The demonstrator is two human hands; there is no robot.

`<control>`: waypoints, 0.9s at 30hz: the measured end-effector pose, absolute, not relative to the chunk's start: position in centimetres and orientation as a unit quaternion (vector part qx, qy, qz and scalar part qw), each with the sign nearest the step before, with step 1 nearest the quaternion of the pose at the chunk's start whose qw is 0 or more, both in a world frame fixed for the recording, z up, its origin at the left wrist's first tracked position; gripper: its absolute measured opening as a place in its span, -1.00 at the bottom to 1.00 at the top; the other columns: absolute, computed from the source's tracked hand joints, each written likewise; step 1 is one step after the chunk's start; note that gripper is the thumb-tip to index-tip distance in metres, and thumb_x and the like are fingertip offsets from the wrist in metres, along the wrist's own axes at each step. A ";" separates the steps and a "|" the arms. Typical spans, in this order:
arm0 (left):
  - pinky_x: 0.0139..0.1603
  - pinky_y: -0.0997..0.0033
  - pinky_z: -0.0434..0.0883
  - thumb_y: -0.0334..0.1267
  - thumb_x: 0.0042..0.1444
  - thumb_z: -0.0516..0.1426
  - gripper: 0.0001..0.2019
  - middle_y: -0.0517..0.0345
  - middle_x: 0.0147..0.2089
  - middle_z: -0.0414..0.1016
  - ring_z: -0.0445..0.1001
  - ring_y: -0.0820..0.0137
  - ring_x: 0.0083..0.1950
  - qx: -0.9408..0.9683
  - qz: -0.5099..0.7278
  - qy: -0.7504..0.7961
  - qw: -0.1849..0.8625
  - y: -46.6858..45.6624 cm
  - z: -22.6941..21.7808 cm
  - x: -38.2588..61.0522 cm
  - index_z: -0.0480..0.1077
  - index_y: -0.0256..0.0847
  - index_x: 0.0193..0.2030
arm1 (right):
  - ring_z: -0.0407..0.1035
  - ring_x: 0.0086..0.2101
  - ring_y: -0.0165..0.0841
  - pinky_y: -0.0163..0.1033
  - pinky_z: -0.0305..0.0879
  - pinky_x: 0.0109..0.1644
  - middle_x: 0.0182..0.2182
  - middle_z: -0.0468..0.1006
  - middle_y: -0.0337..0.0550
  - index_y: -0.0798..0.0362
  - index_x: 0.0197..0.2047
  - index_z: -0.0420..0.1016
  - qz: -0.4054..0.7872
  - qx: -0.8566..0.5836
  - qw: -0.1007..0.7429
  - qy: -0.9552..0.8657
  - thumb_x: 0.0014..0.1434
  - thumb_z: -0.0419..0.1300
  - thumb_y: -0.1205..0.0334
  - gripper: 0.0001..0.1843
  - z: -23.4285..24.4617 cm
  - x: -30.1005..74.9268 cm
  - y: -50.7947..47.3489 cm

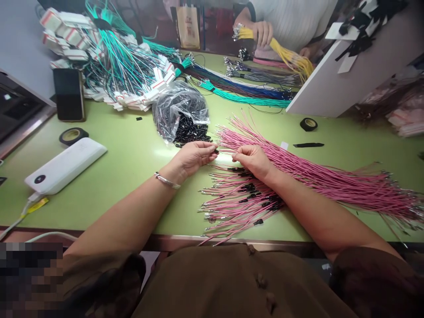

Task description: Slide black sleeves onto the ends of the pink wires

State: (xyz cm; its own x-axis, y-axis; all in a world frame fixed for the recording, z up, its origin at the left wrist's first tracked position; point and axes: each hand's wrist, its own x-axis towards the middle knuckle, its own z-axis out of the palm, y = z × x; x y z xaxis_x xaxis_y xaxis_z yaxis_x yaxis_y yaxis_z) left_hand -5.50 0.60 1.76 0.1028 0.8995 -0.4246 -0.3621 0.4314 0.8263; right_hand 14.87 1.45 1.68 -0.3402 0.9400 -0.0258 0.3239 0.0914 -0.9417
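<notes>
We see the left hand (pixel 195 157) and the right hand (pixel 253 160) close together at the centre of the green table (pixel 132 154), not quite touching. The left hand's fingertips pinch a small black sleeve (pixel 216 151); it is too tiny to make out in detail. The right hand's fingers are closed on the end of one pink wire (pixel 228 153), which points at nine o'clock toward that sleeve. Whether wire and sleeve already meet, we cannot tell.

Under and beyond the right wrist lies the pink wire bundle (pixel 331 181), fanning from nine o'clock to three o'clock, far too many strands to count; its right end runs out of the picture. Several strands near the wrist carry black sleeves, partly hidden by the forearm.

At twelve o'clock from the hands sits one clear plastic bag (pixel 180 110) spilling black sleeves, its contents blurred by glare. We count two rolls of black tape: one (pixel 73 135) at nine o'clock, one (pixel 308 124) at two o'clock. One white power bank (pixel 66 165) lies at eight o'clock, one dark phone (pixel 69 94) stands at ten o'clock. Far at twelve o'clock, another person's hand (pixel 263 33) grips yellow wires (pixel 291 57); that person is cut off at the top edge.
</notes>
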 end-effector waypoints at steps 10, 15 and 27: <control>-0.28 0.60 0.53 -0.61 0.06 0.24 -0.93 0.05 -0.42 0.55 0.57 0.52 -0.43 0.259 0.453 0.478 0.706 0.3 2.0 -5.1 0.49 -0.44 -0.37 | 0.07 -0.58 -0.52 -0.32 0.00 -0.46 -0.68 0.27 -0.34 0.12 -0.58 0.44 0.481 -0.479 0.338 -0.652 -0.06 0.23 0.11 -0.76 1.2 14.9 1.5; -0.23 0.51 0.54 -0.51 -0.05 0.36 -0.87 0.00 -0.38 0.59 0.59 0.46 -0.40 0.303 0.451 0.471 0.695 0.2 1.6 -5.4 0.51 -0.42 -0.36 | 0.08 -0.57 -0.52 -0.31 0.02 -0.45 -0.68 0.26 -0.33 0.12 -0.58 0.43 0.473 -0.482 0.330 -0.660 -0.05 0.23 0.11 -0.75 1.5 14.9 1.5; -0.35 0.48 0.51 -0.29 -0.14 0.41 -0.76 0.02 -0.43 0.61 0.53 0.49 -0.49 0.476 0.410 0.473 0.618 -0.5 1.2 -4.0 0.57 -0.38 -0.34 | 0.08 -0.66 -0.57 -0.38 0.02 -0.58 -0.71 0.26 -0.36 0.15 -0.46 0.49 0.523 -0.446 0.295 -0.663 0.06 0.27 -0.03 -0.64 1.4 15.4 1.8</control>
State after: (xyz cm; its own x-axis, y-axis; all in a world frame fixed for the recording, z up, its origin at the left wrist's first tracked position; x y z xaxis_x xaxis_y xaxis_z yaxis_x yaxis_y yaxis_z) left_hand -4.01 -0.49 1.22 0.2166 0.9568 -0.1937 -0.0567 0.2104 0.9760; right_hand 15.38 1.76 1.44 -0.4283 0.9004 -0.0761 0.2834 0.0539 -0.9575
